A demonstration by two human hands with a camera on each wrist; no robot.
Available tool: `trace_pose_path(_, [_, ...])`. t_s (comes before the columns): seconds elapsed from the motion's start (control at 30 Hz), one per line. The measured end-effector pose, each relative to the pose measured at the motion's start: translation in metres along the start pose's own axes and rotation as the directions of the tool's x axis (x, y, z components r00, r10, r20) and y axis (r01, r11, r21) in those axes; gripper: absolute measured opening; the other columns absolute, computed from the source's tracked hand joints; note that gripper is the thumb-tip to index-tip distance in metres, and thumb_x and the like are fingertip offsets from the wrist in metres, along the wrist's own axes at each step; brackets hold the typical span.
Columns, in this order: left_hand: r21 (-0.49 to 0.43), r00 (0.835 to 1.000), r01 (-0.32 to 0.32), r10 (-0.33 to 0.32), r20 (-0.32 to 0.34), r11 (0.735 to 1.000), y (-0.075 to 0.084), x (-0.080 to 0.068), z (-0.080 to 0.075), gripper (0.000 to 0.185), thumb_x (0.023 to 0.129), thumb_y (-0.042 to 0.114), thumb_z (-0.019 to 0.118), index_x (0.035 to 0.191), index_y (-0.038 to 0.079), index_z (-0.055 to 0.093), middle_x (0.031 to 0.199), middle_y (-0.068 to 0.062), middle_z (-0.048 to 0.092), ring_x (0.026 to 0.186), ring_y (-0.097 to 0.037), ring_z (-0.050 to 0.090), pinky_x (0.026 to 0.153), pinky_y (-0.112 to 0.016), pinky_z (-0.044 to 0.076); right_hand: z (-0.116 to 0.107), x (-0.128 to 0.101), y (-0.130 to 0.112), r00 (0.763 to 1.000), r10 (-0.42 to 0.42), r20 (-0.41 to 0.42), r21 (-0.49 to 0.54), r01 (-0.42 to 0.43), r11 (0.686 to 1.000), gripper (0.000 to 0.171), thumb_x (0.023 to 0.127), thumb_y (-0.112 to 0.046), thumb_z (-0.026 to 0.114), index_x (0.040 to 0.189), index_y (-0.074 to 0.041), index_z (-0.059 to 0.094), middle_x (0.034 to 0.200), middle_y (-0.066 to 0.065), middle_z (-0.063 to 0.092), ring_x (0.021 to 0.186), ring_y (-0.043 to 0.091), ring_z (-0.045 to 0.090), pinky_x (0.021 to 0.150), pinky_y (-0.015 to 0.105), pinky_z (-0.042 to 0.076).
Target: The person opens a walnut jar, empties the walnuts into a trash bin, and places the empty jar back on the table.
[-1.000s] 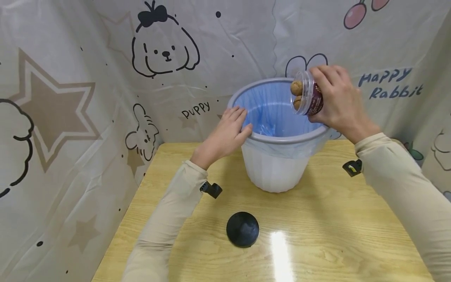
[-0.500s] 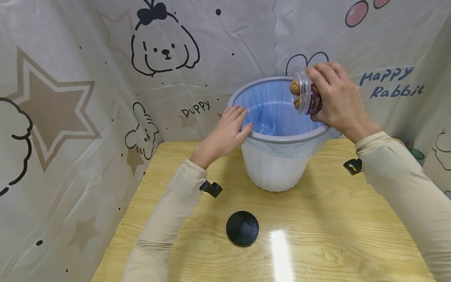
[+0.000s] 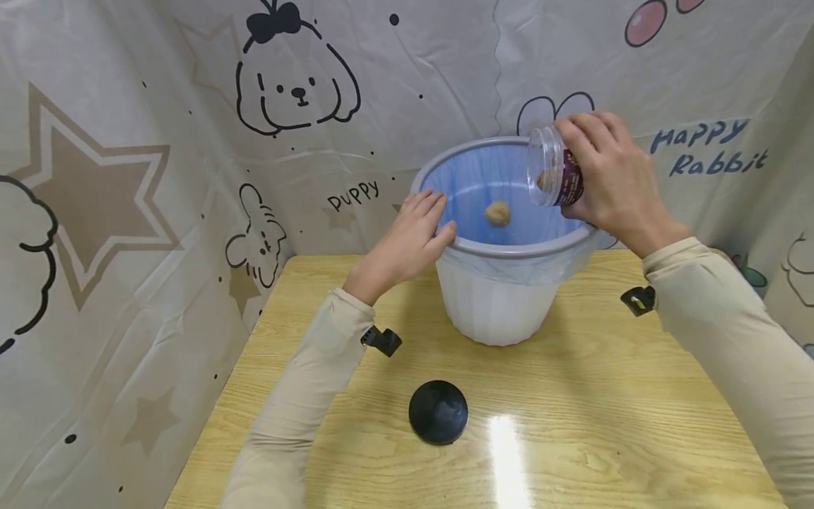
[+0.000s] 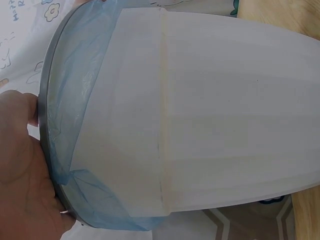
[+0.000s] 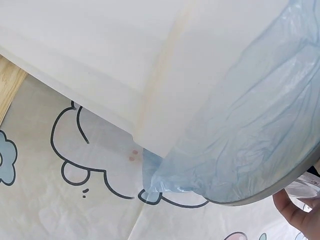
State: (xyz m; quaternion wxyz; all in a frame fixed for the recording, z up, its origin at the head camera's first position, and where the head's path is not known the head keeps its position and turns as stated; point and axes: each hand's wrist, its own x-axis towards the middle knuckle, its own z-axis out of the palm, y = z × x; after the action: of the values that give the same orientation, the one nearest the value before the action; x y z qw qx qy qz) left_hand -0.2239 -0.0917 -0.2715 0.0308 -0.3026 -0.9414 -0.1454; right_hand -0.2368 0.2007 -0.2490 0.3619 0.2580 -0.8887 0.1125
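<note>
My right hand (image 3: 607, 173) grips a clear plastic jar (image 3: 540, 166) with a dark maroon label, tipped sideways over the right side of a bin (image 3: 499, 304). A brown walnut (image 3: 497, 213) shows inside the bin's mouth, apart from the jar. Another brown piece sits low in the jar, partly hidden. My left hand (image 3: 407, 237) rests on the grey rim (image 3: 509, 252) at the left, fingers lying over it. Against that rim the left palm (image 4: 25, 165) shows in the left wrist view. In the right wrist view the jar (image 5: 302, 187) is mostly hidden.
A blue plastic liner (image 3: 470, 170) covers the bin's inside and hangs over its rim. The bin stands on a wooden table (image 3: 356, 438), with a round black lid (image 3: 438, 413) in front of it. A printed cloth (image 3: 407, 71) stands behind and at the sides.
Walnuts that were at the jar's mouth have left it, and one now shows in the bin's opening. The jar and both hands have hardly moved.
</note>
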Motion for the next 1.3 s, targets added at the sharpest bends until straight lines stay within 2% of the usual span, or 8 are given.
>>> trace_pose_path(0.27, [-0.003, 1.000, -0.003, 0.003, 0.001, 1.000, 0.0000, -0.0003, -0.0007, 0.059, 0.103, 0.034, 0.028, 0.150, -0.002, 0.025, 0.157, -0.017, 0.023, 0.147, -0.027, 0.009, 0.118, -0.035, -0.004, -0.0005, 0.0004, -0.0005, 1.000, 0.002, 0.000, -0.007, -0.002, 1.000, 0.102, 0.046, -0.003, 0.090, 0.137, -0.006, 0.046, 0.134, 0.018, 0.048, 0.128, 0.038, 0.039, 0.085, 0.068, 0.045])
trace_pose_path(0.43, [0.001, 1.000, 0.004, -0.004, 0.005, 1.000, -0.0003, -0.0004, -0.0003, 0.060, 0.103, 0.036, 0.027, 0.151, -0.001, 0.024, 0.157, -0.016, 0.022, 0.147, -0.026, 0.008, 0.118, -0.033, -0.005, -0.0005, 0.0004, -0.0006, 1.000, -0.028, -0.006, -0.021, 0.028, 0.999, 0.100, 0.047, -0.002, 0.089, 0.137, -0.008, 0.045, 0.134, 0.018, 0.048, 0.127, 0.038, 0.039, 0.084, 0.067, 0.046])
trace_pose_path(0.77, [0.006, 1.000, 0.003, -0.003, 0.003, 1.000, -0.0001, 0.0001, 0.0000, 0.060, 0.103, 0.035, 0.027, 0.150, -0.003, 0.025, 0.157, -0.017, 0.022, 0.147, -0.026, 0.009, 0.118, -0.034, -0.004, -0.0002, 0.0007, -0.0005, 0.994, -0.112, -0.017, -0.058, 0.111, 0.992, 0.099, 0.048, 0.001, 0.087, 0.137, -0.007, 0.044, 0.134, 0.020, 0.048, 0.126, 0.040, 0.038, 0.096, 0.061, 0.043])
trace_pose_path(1.0, [0.009, 1.000, -0.010, 0.010, -0.003, 1.000, 0.0023, 0.0014, -0.0011, 0.059, 0.103, 0.034, 0.028, 0.150, -0.003, 0.026, 0.156, -0.018, 0.023, 0.147, -0.028, 0.010, 0.118, -0.036, -0.003, -0.0026, 0.0001, -0.0005, 0.990, -0.143, -0.006, -0.083, 0.142, 0.986, 0.097, 0.049, 0.003, 0.086, 0.136, -0.007, 0.044, 0.134, 0.021, 0.047, 0.126, 0.040, 0.038, 0.097, 0.060, 0.042])
trace_pose_path(1.3, [0.008, 1.000, -0.001, 0.001, 0.000, 1.000, 0.0018, 0.0012, 0.0001, 0.060, 0.103, 0.035, 0.027, 0.150, -0.003, 0.025, 0.156, -0.017, 0.023, 0.147, -0.027, 0.009, 0.118, -0.034, -0.005, -0.0009, 0.0020, -0.0013, 0.967, -0.251, -0.042, -0.106, 0.246, 0.963, 0.088, 0.052, 0.010, 0.073, 0.135, -0.003, 0.045, 0.132, 0.023, 0.048, 0.124, 0.043, 0.039, 0.102, 0.053, 0.040])
